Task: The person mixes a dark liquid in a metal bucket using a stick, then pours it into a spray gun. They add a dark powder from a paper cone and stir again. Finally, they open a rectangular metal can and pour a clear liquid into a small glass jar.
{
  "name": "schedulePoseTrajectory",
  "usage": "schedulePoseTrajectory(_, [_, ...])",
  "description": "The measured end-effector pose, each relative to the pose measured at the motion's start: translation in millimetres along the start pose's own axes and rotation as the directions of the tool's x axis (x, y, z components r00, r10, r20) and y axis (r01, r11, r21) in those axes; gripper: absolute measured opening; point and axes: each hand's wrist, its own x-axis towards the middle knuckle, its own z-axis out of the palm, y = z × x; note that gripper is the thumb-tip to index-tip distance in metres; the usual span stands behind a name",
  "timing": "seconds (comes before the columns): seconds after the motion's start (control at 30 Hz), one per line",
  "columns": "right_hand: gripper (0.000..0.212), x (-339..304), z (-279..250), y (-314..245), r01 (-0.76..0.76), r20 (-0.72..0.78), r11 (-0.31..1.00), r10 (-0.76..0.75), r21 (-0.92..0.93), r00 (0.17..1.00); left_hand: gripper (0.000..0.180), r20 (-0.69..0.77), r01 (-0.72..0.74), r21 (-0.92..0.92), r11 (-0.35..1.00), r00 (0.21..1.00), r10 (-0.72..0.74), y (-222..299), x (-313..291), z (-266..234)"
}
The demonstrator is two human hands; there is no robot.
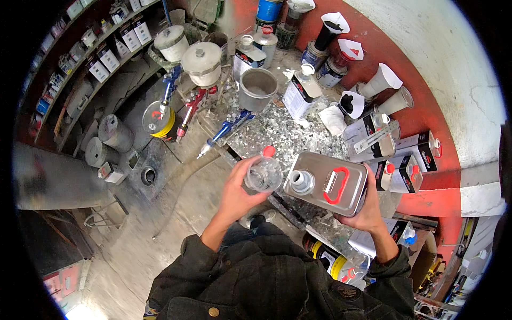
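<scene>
My left hand (238, 194) holds a small clear plastic cup (263, 175) upright, with a red cap (269, 151) pinched at its far rim. My right hand (368, 209) grips a flat rectangular metal can (326, 183) with a red handle on top. The can is tipped on its side, and its open spout (300, 180) points at the cup, close beside its rim. Both are held above the near edge of a paint-flecked workbench (288, 133). No liquid is visibly flowing.
On the bench stand a grey metal pot (257, 88), white lidded buckets (202, 63), several rectangular tins (300, 96), paper funnels in cans (330, 32), and spray guns (226, 129) on a rack at the left edge. Shelves of boxes (101, 58) line the left wall. Dusty floor lies below.
</scene>
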Motion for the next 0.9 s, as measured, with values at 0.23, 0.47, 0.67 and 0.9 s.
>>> schedulePoseTrajectory(0.23, [0.126, 20, 14, -21, 0.013, 0.051, 1.0, -0.012, -0.02, 0.999, 0.074, -0.022, -0.013, 0.01, 1.0, 1.0, 0.013, -7, 3, -8])
schedulePoseTrajectory(0.47, [0.12, 44, 33, -43, 0.049, 0.057, 0.998, -0.046, -0.05, 0.997, 0.074, -0.065, 0.015, 0.002, 1.0, 0.998, -0.015, -28, -2, -19])
schedulePoseTrajectory(0.67, [0.118, 60, 51, -56, 0.07, 0.15, 0.991, -0.053, -0.113, 0.987, 0.074, -0.095, 0.052, 0.029, 0.998, 0.994, -0.049, -53, -12, -27])
schedulePoseTrajectory(0.9, [0.119, 70, 70, -67, 0.089, 0.235, 0.976, -0.041, -0.2, 0.971, 0.072, -0.087, 0.106, 0.018, 0.994, 0.991, -0.104, -78, -28, -30])
